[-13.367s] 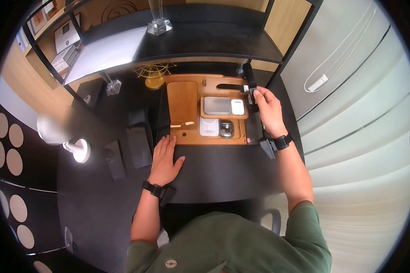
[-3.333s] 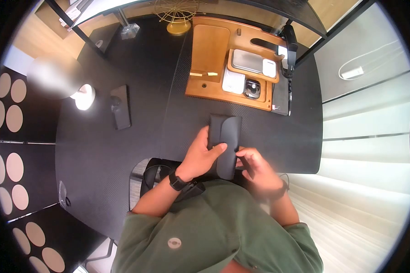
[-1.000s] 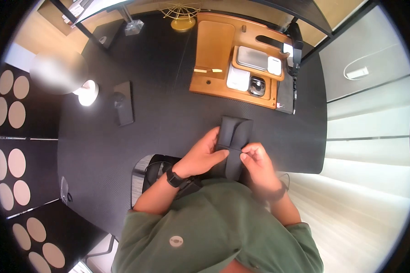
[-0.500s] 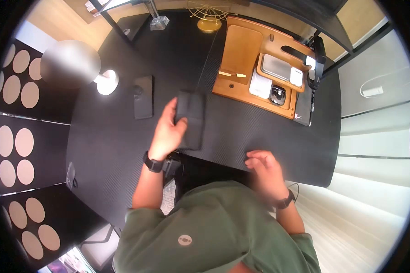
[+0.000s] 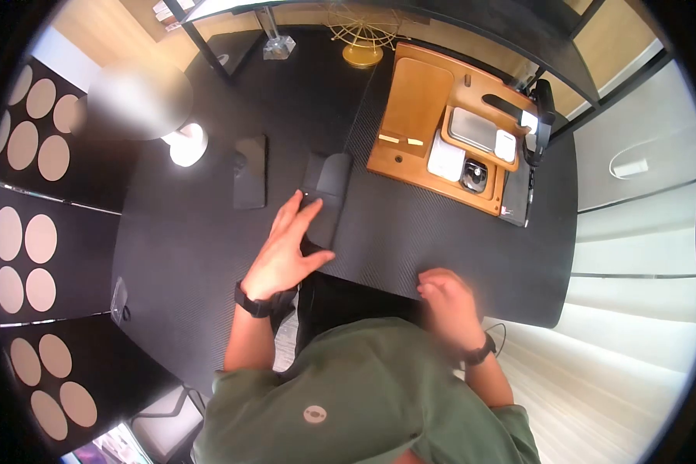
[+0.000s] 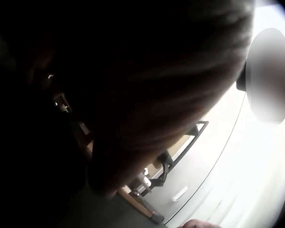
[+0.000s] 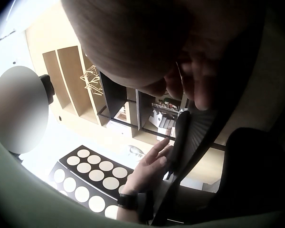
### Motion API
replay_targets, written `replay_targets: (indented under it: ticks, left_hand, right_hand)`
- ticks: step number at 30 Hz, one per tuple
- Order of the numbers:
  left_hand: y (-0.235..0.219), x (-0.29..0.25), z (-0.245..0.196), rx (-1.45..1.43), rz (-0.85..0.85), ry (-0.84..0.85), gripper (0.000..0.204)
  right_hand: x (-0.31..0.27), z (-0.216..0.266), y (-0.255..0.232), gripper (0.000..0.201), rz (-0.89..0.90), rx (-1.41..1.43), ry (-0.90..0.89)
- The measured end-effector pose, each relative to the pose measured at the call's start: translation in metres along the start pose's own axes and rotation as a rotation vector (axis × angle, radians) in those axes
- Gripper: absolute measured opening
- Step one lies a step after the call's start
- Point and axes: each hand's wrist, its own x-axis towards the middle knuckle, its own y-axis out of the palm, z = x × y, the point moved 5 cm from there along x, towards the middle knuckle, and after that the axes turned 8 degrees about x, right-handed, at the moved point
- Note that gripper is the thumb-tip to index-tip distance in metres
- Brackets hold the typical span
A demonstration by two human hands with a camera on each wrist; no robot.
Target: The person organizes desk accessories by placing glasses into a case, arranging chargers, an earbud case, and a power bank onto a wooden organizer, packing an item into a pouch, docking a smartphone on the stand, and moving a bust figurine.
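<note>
A dark grey glasses case [image 5: 334, 172] with a rounded flap lies on the black desk [image 5: 193, 240], left of centre near its front edge. Over the near part of the case, my left hand [image 5: 280, 255] stretches its fingers, tips at the case and thumb spread toward the right. My right hand [image 5: 452, 309] is at the front edge on the right, fingers loosely curled and holding nothing. In the right wrist view the left hand [image 7: 149, 173] appears beside the dark case, while the left wrist view is mostly filled by the shadowed hand [image 6: 171, 85].
A wooden desk organizer [image 5: 410, 158] bears a silver box, a white device and an earbud case. Left of the glasses case lie a flat dark phone-like object [image 5: 250, 174] and a white lamp base [image 5: 187, 145]. A gold wheel ornament [image 5: 362, 54] stands at the back.
From in front of the body, the glasses case has gone left and onto the desk. The left hand's grip on it has loosened, fingers now extended. The right hand has let go of the case.
</note>
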Motion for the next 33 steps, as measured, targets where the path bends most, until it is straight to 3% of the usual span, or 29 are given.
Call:
replay_targets:
  ticks: [3, 7, 16, 33]
  left_hand:
    - [0.005, 0.001, -0.003, 0.195, 0.014, 0.034, 0.089]
    - [0.007, 0.026, 0.003, 0.252, -0.001, 0.090, 0.082]
    - [0.027, 0.154, 0.006, 0.236, -0.057, 0.181, 0.084]
    - [0.033, 0.165, 0.007, 0.217, -0.069, 0.197, 0.080]
  right_hand:
    - [0.001, 0.003, 0.000, 0.011, 0.006, -0.042, -0.043]
    - [-0.003, -0.008, 0.000, 0.011, -0.008, 0.042, -0.009]
    - [-0.003, -0.009, 0.001, 0.011, -0.026, 0.032, 0.017]
    - [-0.004, -0.015, -0.003, 0.008, -0.019, 0.061, -0.035]
